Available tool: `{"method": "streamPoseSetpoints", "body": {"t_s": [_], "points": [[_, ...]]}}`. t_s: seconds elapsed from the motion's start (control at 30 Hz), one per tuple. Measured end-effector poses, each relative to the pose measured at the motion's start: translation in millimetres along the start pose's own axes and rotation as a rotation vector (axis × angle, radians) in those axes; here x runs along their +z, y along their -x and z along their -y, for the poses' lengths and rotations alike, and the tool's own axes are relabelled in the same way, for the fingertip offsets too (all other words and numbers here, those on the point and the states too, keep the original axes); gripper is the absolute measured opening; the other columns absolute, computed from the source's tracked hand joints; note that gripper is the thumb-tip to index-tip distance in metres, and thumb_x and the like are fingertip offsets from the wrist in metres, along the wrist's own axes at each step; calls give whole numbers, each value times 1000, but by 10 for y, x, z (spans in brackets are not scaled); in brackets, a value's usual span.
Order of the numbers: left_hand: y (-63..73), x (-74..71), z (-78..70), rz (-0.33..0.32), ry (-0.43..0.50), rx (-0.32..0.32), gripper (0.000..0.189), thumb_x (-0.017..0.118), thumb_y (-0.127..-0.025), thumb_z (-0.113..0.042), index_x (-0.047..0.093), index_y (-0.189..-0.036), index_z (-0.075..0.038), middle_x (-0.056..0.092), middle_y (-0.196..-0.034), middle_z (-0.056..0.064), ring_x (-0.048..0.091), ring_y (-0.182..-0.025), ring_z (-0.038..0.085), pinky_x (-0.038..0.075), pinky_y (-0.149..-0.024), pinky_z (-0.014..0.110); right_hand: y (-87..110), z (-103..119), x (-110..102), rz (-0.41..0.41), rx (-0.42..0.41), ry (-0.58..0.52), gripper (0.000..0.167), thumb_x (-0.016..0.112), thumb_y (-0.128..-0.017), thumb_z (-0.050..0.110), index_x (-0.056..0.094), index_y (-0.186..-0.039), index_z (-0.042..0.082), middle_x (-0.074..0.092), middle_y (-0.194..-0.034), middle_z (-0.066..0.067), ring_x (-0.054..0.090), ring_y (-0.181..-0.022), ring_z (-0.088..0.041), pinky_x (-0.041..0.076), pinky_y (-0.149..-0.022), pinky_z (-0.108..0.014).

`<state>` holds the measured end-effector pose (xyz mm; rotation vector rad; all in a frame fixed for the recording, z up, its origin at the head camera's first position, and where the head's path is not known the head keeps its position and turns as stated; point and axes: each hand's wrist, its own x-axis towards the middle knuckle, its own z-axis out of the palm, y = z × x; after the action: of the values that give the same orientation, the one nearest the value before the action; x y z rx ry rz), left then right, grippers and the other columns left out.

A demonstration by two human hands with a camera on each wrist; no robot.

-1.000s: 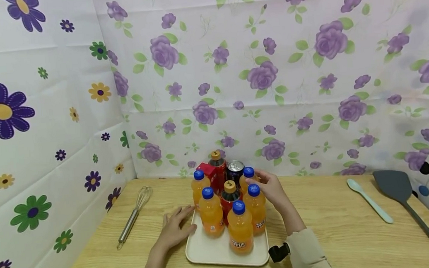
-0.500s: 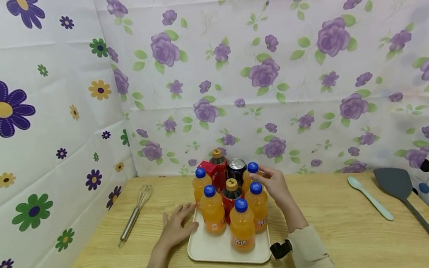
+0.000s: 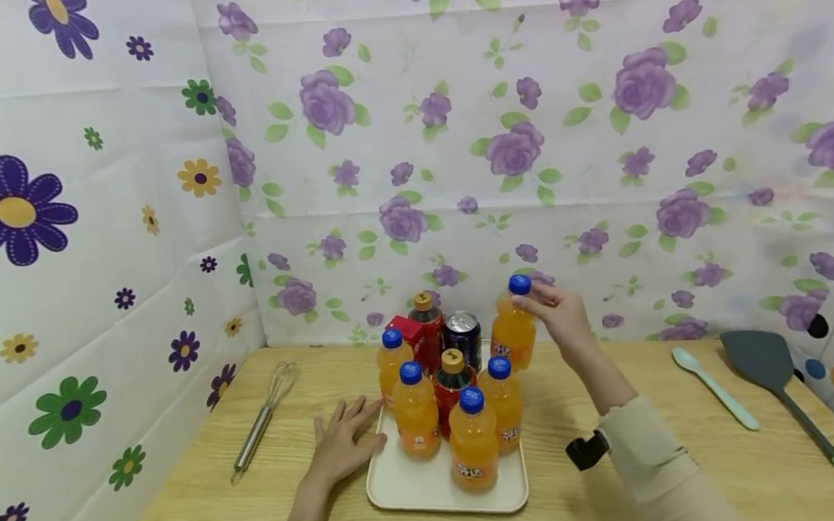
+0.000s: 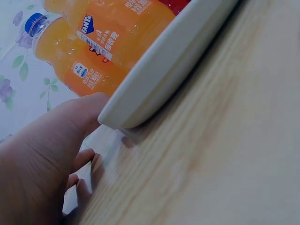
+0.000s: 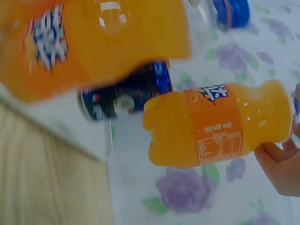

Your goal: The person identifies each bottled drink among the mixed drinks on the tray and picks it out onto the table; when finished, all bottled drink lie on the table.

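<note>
In the head view my right hand (image 3: 564, 316) pinches a Fanta orange soda bottle (image 3: 513, 333) near its blue cap and holds it raised beyond the tray's back right corner. The right wrist view shows that bottle (image 5: 206, 126) hanging free, its base apart from the dark can (image 5: 126, 96). My left hand (image 3: 343, 447) lies beside the cream tray (image 3: 419, 498), fingers extended; in the left wrist view the thumb touches the tray's rim (image 4: 154, 75). Several orange soda bottles (image 3: 473, 442), two cola bottles (image 3: 455, 391), a red box (image 3: 406, 330) and the can stand on the tray.
A whisk (image 3: 264, 420) lies on the wooden table to the left. Over on the right are a pale green spoon (image 3: 716, 389) and a grey spatula (image 3: 765, 361) with a green handle. Flowered sheets (image 3: 584, 160) hang behind and at the left.
My right hand has lifted the orange soda bottle from the back right of the tray, moving it up and rightward. The left hand keeps its place at the tray's left edge.
</note>
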<state>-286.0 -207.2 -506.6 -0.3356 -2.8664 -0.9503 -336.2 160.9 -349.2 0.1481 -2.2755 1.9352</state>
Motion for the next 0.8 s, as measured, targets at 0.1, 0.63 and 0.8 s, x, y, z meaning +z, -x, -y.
{"method": "streamPoseSetpoints", "body": {"t_s": [0.1, 0.63, 0.8], "points": [[10, 5, 16, -8, -7, 5, 59, 63, -87, -46, 53, -141, -27, 39, -154, 19, 20, -143, 57, -5, -108, 80, -58, 67, -157, -24, 2, 18, 65, 71, -88, 36, 51, -139, 2, 50, -146, -18, 45, -138, -32, 30, -120, -49], [17, -19, 5, -2, 12, -4, 58, 63, -88, -46, 53, -141, -27, 38, -155, 19, 17, -145, 55, -9, -108, 79, -99, -219, -1208, -229, 193, -35, 77, 72, -85, 41, 42, -146, 5, 30, -160, -8, 26, -149, -27, 25, -123, -46], [-7, -13, -14, 9, 19, -5, 58, 63, -88, -46, 53, -141, -26, 37, -155, 19, 16, -145, 55, -9, -108, 79, -126, -361, -1434, -284, 268, -76, 80, 73, -85, 42, 39, -149, 8, 25, -163, -5, 20, -152, -27, 18, -125, -45]]}}
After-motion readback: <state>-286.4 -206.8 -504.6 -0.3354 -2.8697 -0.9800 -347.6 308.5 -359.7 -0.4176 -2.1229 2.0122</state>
